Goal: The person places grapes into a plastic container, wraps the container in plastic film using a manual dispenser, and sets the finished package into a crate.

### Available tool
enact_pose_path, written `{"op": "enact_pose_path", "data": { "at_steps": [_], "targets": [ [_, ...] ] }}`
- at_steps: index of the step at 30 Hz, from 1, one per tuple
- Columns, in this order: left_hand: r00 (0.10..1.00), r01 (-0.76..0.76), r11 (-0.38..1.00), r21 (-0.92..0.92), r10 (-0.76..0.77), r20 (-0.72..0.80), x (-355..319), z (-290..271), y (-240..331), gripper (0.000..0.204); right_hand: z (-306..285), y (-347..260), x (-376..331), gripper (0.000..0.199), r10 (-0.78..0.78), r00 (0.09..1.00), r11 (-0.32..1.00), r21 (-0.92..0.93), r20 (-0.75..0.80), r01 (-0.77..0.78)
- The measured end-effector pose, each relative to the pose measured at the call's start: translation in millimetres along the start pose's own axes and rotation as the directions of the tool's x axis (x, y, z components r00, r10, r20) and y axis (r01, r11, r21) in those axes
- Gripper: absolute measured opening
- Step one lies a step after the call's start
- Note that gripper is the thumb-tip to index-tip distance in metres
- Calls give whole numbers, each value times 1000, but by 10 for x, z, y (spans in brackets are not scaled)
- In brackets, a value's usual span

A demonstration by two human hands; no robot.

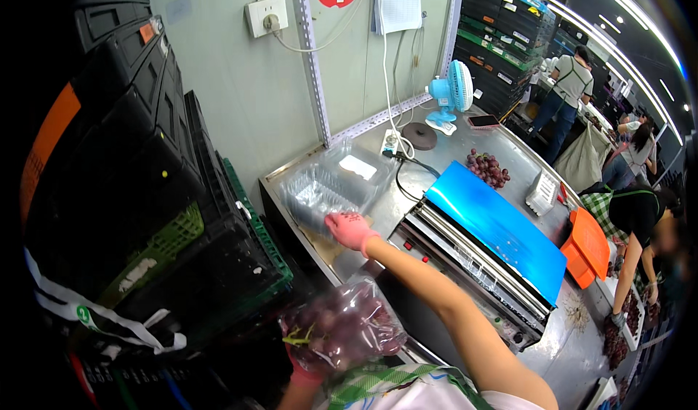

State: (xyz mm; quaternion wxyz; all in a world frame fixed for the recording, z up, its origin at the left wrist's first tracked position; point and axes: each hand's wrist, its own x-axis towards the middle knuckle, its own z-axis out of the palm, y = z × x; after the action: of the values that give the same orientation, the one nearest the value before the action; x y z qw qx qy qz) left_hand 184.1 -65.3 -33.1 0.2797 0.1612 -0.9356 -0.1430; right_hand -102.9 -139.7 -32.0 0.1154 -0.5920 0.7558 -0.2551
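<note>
My left hand (304, 370), in a pink glove, holds a clear-wrapped pack of dark red grapes (345, 323) close to my body. A green stem shows through the film, and most of that hand is hidden behind the pack. Reaching forward, my right hand (350, 232), also pink-gloved, has its fingers closed at the near edge of the clear plastic trays (313, 192). These trays lie at the left corner of the metal table (502, 144). Beside my right forearm stands a wrapping machine (472, 264) with a shiny blue top plate (498, 228).
Tall stacks of black crates (145, 155) rise at the left. Loose grapes (487, 168), a blue fan (452, 90), cables, a phone (483, 122) and an orange basket (585, 246) are around the machine. A co-worker's gloved hand (618, 319) is at a grape crate on the right.
</note>
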Motion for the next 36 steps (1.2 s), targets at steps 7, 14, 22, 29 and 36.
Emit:
{"op": "enact_pose_path", "data": {
  "at_steps": [7,14,22,29,36],
  "targets": [
    [825,460,438,-772,-532,189,-11,80,-41,53,74,-16,209,31,251,968,963,-110,13,-248],
    [735,474,-117,-873,-494,465,413,4,-62,52,75,64,163,27,144,989,989,-32,32,-143],
    [766,514,-182,-838,-343,544,820,42,14,50,264,130,147,28,112,992,976,-185,-52,-119],
    [799,459,-330,-825,-253,546,961,10,54,49,-248,177,163,28,335,881,927,282,-333,-246],
    [849,370,-444,-816,-195,492,1005,-40,31,48,-1749,-62,-1042,10,-131,363,985,-81,-922,151]
  ]
}}
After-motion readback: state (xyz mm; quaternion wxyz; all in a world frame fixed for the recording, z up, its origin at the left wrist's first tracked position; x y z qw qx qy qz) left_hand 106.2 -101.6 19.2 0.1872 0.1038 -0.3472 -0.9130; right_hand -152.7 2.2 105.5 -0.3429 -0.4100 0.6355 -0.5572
